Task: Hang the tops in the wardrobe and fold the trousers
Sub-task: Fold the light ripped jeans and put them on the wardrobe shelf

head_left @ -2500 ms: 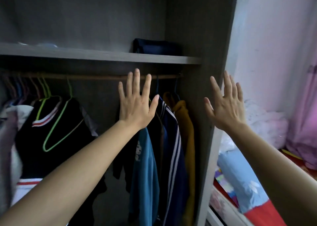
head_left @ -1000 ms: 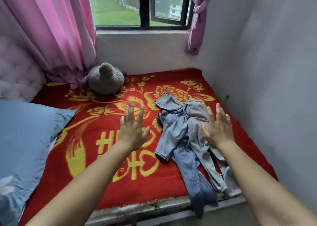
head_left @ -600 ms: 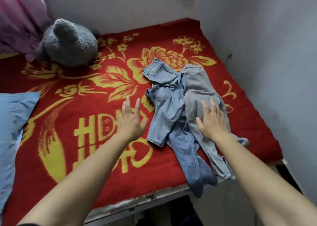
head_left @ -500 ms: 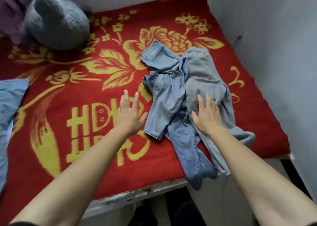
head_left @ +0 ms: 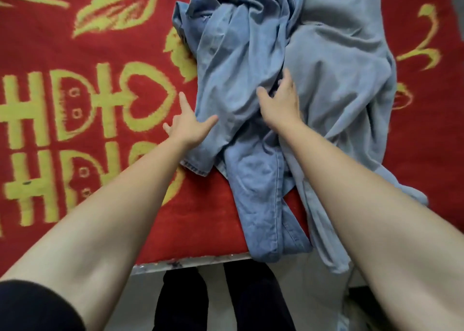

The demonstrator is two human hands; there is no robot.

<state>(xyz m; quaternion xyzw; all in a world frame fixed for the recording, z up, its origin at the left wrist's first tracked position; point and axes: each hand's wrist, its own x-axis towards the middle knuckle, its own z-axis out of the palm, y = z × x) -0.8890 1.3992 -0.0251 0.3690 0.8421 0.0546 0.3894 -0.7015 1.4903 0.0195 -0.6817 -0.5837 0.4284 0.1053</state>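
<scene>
We find the trousers [head_left: 251, 54] heaped upper centre on the red blanket [head_left: 200, 217]. Left hand [head_left: 188, 127] lies flat, fingers apart. Right hand [head_left: 281, 102] digs into a fold; whether it grips, we cannot tell. We advise separating the pairs first.

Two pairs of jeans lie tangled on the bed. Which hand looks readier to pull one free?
Right, probably. The right hand lies where the two pairs meet, fingers curling into the pale jeans' edge. The left hand rests flat at the blue jeans' side, half on the red blanket.
</scene>
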